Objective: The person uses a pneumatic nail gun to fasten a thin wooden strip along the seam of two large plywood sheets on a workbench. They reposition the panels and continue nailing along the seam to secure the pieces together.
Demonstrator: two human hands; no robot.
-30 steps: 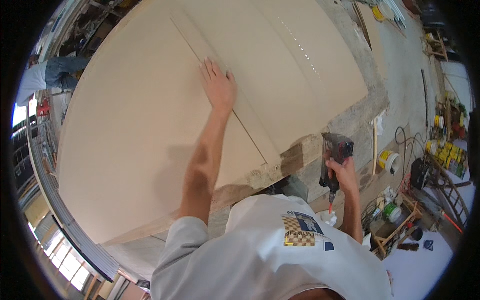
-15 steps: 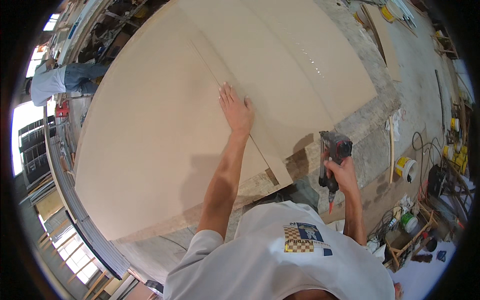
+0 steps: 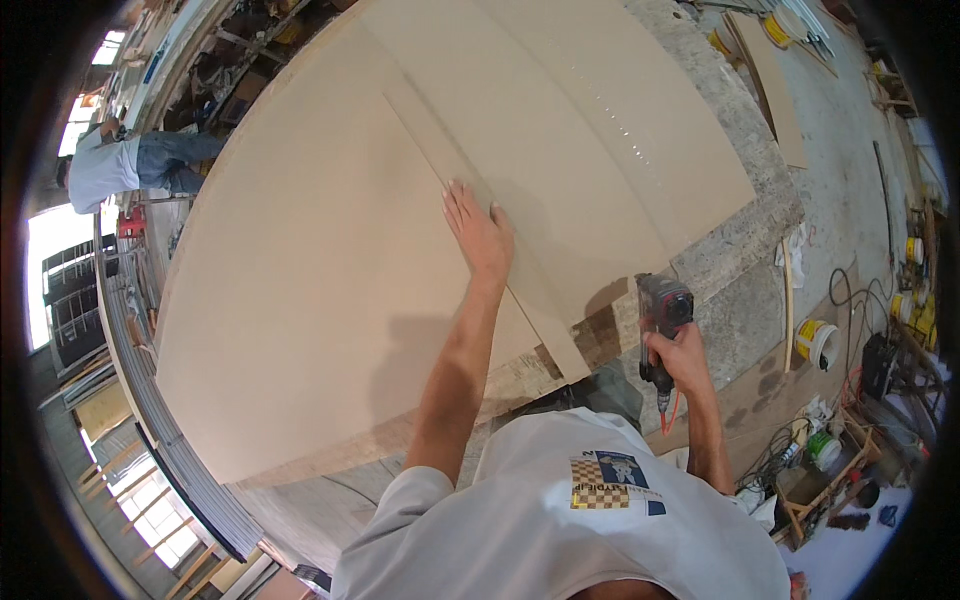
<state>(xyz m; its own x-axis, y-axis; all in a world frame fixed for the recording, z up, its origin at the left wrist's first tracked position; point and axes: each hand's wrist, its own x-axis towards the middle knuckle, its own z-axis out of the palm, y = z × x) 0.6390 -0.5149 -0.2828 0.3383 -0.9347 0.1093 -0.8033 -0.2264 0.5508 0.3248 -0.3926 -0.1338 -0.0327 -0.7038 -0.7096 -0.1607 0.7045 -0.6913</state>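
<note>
My left hand lies flat on a narrow beige strip, its fingers stretched toward the far end. The strip runs lengthwise over a large beige board. In my right hand is a dark nail gun, gripped by its handle just off the board's near right corner. An orange hose hangs from the gun's lower end. The gun's shadow falls on the board's near edge, and its nose is not clearly visible.
A worn, stained worktop shows past the board's right edge. Farther right on the floor are a white bucket, coiled cables and a wooden crate. Another person stands beyond the board at far left.
The nail gun has turned slightly in my right hand's grip and shifted a little. My left hand stays flat on the strip; the whole view has shifted slightly.
</note>
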